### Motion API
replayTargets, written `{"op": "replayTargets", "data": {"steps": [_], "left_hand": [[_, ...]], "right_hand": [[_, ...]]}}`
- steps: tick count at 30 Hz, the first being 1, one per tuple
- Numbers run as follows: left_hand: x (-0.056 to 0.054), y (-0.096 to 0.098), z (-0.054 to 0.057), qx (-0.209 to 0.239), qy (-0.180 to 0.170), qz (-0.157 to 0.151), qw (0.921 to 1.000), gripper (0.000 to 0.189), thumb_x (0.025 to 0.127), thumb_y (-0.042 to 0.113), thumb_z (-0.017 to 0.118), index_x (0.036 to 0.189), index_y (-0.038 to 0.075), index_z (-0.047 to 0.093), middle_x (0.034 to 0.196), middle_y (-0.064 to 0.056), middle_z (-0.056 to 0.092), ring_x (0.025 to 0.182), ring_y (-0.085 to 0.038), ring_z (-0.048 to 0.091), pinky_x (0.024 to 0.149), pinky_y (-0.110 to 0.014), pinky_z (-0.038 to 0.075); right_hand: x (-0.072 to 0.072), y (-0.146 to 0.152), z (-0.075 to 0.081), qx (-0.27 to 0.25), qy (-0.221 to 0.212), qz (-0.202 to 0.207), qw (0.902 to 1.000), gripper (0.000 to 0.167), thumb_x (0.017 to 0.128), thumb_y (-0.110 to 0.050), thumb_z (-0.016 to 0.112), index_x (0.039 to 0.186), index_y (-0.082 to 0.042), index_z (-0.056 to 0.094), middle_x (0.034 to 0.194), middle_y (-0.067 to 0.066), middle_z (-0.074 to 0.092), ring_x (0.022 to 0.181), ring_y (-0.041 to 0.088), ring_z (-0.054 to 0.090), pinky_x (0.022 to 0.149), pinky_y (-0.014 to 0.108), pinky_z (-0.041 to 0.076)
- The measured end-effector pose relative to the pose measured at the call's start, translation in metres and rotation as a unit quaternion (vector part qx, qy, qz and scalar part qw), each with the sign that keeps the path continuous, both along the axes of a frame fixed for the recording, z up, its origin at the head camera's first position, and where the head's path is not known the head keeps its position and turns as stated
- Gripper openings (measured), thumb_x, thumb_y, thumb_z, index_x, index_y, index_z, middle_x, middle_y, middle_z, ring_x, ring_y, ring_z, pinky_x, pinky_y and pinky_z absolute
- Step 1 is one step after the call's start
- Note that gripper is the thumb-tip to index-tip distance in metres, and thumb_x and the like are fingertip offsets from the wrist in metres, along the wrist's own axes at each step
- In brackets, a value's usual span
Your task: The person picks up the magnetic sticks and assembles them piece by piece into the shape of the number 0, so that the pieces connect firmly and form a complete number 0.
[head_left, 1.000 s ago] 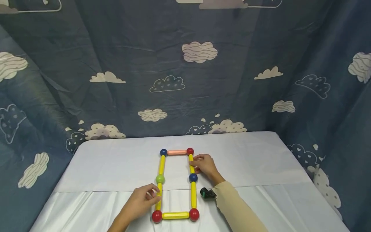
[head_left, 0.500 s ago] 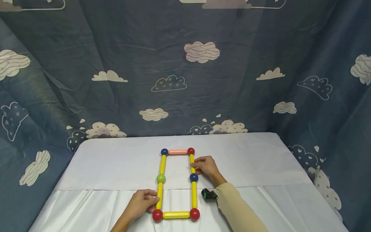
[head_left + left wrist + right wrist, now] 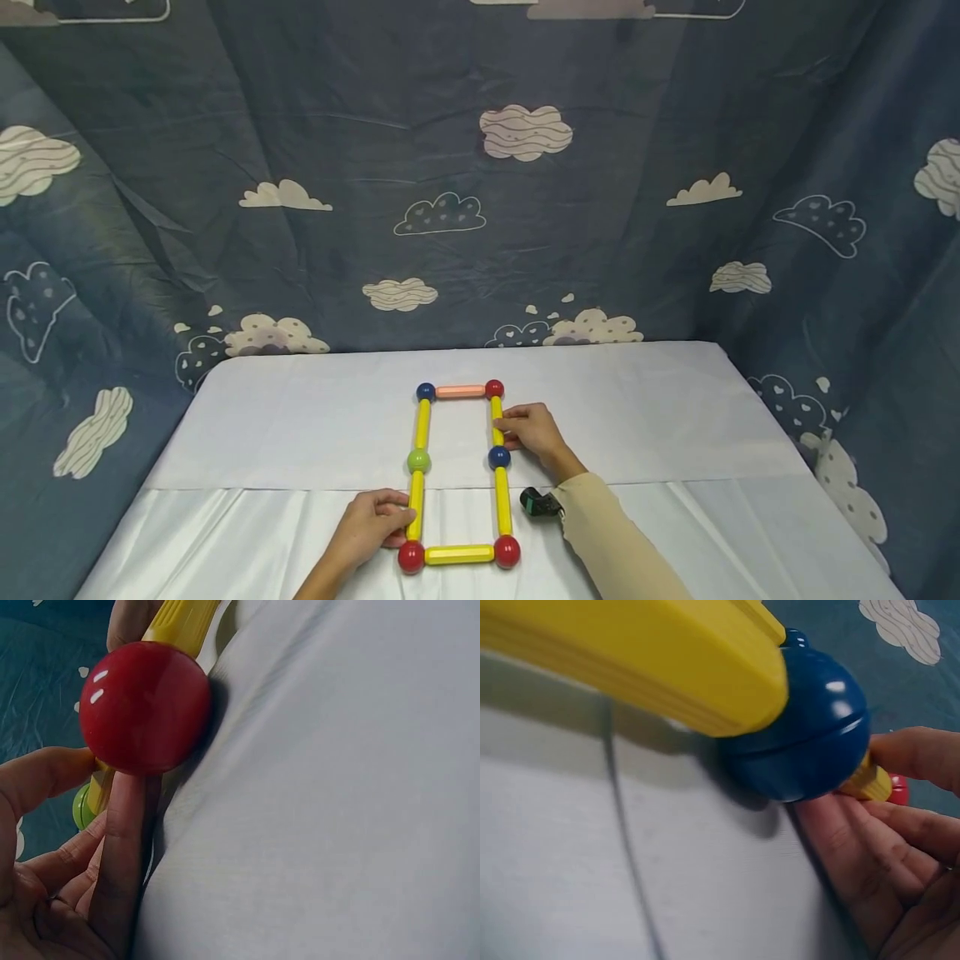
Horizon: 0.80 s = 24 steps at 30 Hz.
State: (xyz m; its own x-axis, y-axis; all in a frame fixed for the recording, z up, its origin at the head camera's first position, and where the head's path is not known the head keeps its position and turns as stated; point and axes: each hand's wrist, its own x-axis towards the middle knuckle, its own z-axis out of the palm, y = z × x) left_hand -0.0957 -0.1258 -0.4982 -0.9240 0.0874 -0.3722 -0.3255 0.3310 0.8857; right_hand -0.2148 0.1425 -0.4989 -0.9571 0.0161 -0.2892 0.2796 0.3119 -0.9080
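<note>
A tall rectangle of magnetic sticks and balls lies on the white cloth. My left hand (image 3: 369, 527) pinches the lower left yellow stick (image 3: 416, 496), just above the near left red ball (image 3: 146, 709). On the other side, my right hand (image 3: 534, 432) pinches the upper right yellow stick (image 3: 497, 410), beyond the blue ball (image 3: 802, 727) halfway along. A green ball (image 3: 418, 460) joins the two left sticks. Across the far end runs an orange stick (image 3: 461, 392) between a blue ball (image 3: 426, 392) and a red ball (image 3: 494, 389). Another yellow stick (image 3: 459, 555) forms the near end.
White cloth (image 3: 637, 400) covers the table, with a seam crossing it. A dark curtain (image 3: 585, 225) with printed clouds hangs behind and at both sides. A small black device (image 3: 540, 502) sits at my right wrist by the beige sleeve (image 3: 618, 537).
My left hand has moved down slightly and taken hold of the lower left stick. The near end of the rectangle has shifted a little right. My right hand keeps its hold.
</note>
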Motion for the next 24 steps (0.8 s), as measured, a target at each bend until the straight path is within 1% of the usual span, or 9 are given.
{"op": "replayTargets", "data": {"steps": [4, 6, 12, 19, 24], "left_hand": [[-0.001, 0.0007, 0.0004, 0.002, 0.002, 0.004, 1.0, 0.034, 0.084, 0.011, 0.072, 0.11, -0.008, 0.063, 0.074, -0.003, 0.064, 0.058, -0.011, 0.061, 0.059, -0.03, 0.055], [-0.0017, 0.0007, 0.0006, 0.002, 0.001, 0.007, 1.0, 0.034, 0.084, 0.011, 0.072, 0.11, -0.008, 0.063, 0.074, -0.003, 0.064, 0.058, -0.011, 0.061, 0.058, -0.03, 0.055], [-0.0018, -0.0007, 0.0006, -0.001, -0.001, 0.015, 0.9999, 0.035, 0.083, 0.012, 0.073, 0.111, -0.008, 0.063, 0.072, -0.003, 0.064, 0.056, -0.01, 0.06, 0.058, -0.029, 0.055], [-0.0015, -0.0006, -0.0015, 0.008, -0.003, 0.014, 0.9999, 0.036, 0.083, 0.012, 0.073, 0.111, -0.009, 0.063, 0.071, -0.002, 0.064, 0.056, -0.009, 0.061, 0.058, -0.029, 0.055], [-0.002, 0.0001, -0.0027, 0.009, -0.003, 0.014, 0.9999, 0.035, 0.083, 0.012, 0.073, 0.11, -0.008, 0.063, 0.072, -0.002, 0.064, 0.057, -0.01, 0.061, 0.058, -0.029, 0.055]], "right_hand": [[-0.0018, -0.0015, 0.0034, 0.031, 0.009, 0.006, 0.9995, 0.03, 0.086, -0.014, 0.073, 0.107, 0.006, 0.067, 0.081, 0.01, 0.067, 0.059, 0.014, 0.061, 0.056, 0.026, 0.054], [-0.0023, -0.0018, 0.0036, 0.038, 0.017, 0.01, 0.9991, 0.03, 0.086, -0.014, 0.073, 0.107, 0.006, 0.067, 0.078, 0.01, 0.066, 0.057, 0.014, 0.06, 0.056, 0.025, 0.054], [-0.0008, -0.0054, 0.0044, 0.025, 0.031, 0.02, 0.999, 0.027, 0.087, -0.011, 0.071, 0.106, 0.008, 0.067, 0.073, 0.009, 0.065, 0.055, 0.014, 0.059, 0.056, 0.026, 0.054], [-0.0019, -0.0086, 0.0038, 0.028, 0.035, 0.033, 0.9985, 0.028, 0.089, -0.011, 0.068, 0.109, 0.008, 0.066, 0.079, 0.009, 0.066, 0.059, 0.014, 0.059, 0.059, 0.026, 0.054], [-0.0013, -0.009, 0.0001, 0.025, 0.042, 0.023, 0.9985, 0.027, 0.088, -0.012, 0.069, 0.107, 0.008, 0.066, 0.075, 0.008, 0.065, 0.058, 0.014, 0.057, 0.057, 0.025, 0.054]]}}
